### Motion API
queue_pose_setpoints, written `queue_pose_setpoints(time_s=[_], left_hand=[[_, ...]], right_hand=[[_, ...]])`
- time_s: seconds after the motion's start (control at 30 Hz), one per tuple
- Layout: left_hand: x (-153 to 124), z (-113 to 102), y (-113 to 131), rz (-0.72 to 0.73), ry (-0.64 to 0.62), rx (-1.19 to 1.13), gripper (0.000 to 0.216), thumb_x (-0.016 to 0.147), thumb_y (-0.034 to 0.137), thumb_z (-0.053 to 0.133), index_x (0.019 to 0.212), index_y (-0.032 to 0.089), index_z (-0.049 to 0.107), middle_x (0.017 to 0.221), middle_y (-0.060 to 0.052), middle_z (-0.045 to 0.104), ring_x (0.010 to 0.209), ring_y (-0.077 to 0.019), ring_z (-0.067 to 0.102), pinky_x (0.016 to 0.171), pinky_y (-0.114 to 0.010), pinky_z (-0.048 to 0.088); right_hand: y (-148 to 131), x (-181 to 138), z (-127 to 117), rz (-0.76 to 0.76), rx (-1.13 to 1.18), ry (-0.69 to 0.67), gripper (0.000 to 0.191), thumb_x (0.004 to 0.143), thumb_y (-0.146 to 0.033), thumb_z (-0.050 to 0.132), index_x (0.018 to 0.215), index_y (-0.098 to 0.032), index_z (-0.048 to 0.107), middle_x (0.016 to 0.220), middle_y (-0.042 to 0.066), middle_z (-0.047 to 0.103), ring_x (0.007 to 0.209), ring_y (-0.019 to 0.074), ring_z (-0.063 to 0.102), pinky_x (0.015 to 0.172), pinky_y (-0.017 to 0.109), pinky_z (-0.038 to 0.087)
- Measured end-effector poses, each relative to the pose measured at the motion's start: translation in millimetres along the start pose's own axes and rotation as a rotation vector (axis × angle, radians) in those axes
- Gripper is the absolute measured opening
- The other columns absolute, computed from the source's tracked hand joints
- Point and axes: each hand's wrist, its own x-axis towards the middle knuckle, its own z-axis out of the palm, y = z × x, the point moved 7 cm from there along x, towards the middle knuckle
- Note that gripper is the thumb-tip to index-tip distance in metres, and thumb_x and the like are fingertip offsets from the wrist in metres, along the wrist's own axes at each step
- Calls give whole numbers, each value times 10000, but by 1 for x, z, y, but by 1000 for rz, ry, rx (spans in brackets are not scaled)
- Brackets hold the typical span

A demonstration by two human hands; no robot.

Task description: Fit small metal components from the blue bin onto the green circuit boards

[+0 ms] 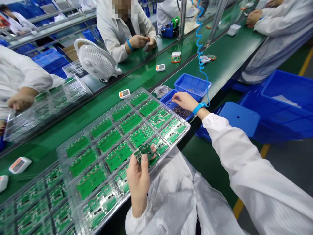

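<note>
In the left hand [138, 184], green PCB [144, 152]

You get bright, even light from above, with only soft shadows beneath your right hand [185, 101]. Glare streaks the clear plastic tray [188, 128], your wide lens bows the frame's edges, and the far corners soften slightly.

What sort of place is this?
Probably an electronics assembly line: green circuit boards in clear plastic trays, a blue anti-static wrist strap, and white-coated workers along a green bench.
</note>
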Motion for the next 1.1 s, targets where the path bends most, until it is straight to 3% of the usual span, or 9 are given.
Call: queue_pose_setpoints(time_s=[0.07, 0.13, 0.2, 0.27, 0.37, 0.47, 0.6, 0.7, 1.1], left_hand=[[0, -2, 7, 44, 38, 53, 518, 1109, 607, 759, 804, 249, 543, 633, 79, 451, 526, -112, 401, 499, -244, 394], [0, -2, 15, 65, 46, 65, 374, 1124, 595, 744, 1052, 228, 730, 782, 50, 641, 510, -87, 334, 462, -252, 329], [0, -2, 20, 84, 65, 53, 469, 1137, 555, 740, 1508, 271, 708, 1257, -56, 807, 511, -57, 340, 453, -259, 337], [0, -2, 21, 116, 77, 37, 545, 1157, 518, 718, 1658, 324, 628, 1595, -122, 720, 570, -60, 502, 525, -260, 460], [1, 5, 18, 147, -7, 25, 340, 1202, 485, 629, 1406, 271, 795, 1378, -104, 834, 927, -200, 818, 825, -326, 657], [5, 13, 18, 138, -51, 30, 296, 1197, 457, 635, 1264, 250, 836, 1205, -93, 875, 1150, -273, 864, 954, -382, 696], [10, 22, 37, 191, -20, 33, 280, 1141, 474, 744, 1286, 253, 837, 1207, -81, 882, 1002, -236, 881, 863, -348, 706], [11, 25, 52, 286, 25, 83, 254, 1091, 474, 822, 1224, 262, 861, 1170, -60, 889, 1040, -230, 871, 933, -350, 694], [2, 23, 60, 420, 104, 159, 161, 1118, 388, 804, 1171, 269, 898, 1086, -37, 915, 956, -192, 870, 861, -298, 674]], right_hand=[[-4, -4, 0, 11, 60, 0, 146, 1086, -219, 673, 1093, -151, 802, 1095, 130, 853, 950, 249, 774, 935, 405, 632], [-12, -12, 0, 36, 240, -4, 178, 1119, -283, 663, 1123, -152, 785, 1001, 96, 829, 810, 196, 731, 761, 331, 609], [-24, -25, 1, 60, 514, -35, 216, 1097, -379, 743, 1086, -166, 779, 909, 60, 784, 721, 162, 666, 636, 284, 541], [-43, -43, 3, 66, 756, -87, 308, 1030, -479, 856, 1029, -181, 781, 840, 32, 735, 688, 145, 614, 590, 268, 499], [-79, -73, 7, 48, 924, -146, 423, 961, -586, 930, 981, -191, 778, 789, 4, 687, 665, 128, 574, 581, 265, 488], [-114, -105, 16, 40, 1073, -177, 467, 950, -633, 934, 985, -198, 768, 775, -17, 664, 640, 116, 561, 561, 259, 469], [-150, -145, 39, 47, 1203, -222, 474, 964, -650, 926, 1015, -208, 762, 769, -32, 658, 637, 112, 570, 576, 252, 489], [-164, -166, 55, 56, 1257, -204, 460, 957, -632, 947, 1023, -213, 767, 838, -13, 708, 670, 114, 603, 618, 255, 536], [-174, -194, 82, 185, 1405, -62, 492, 910, -658, 982, 1002, -231, 755, 831, -10, 716, 732, 146, 676, 716, 288, 644]])
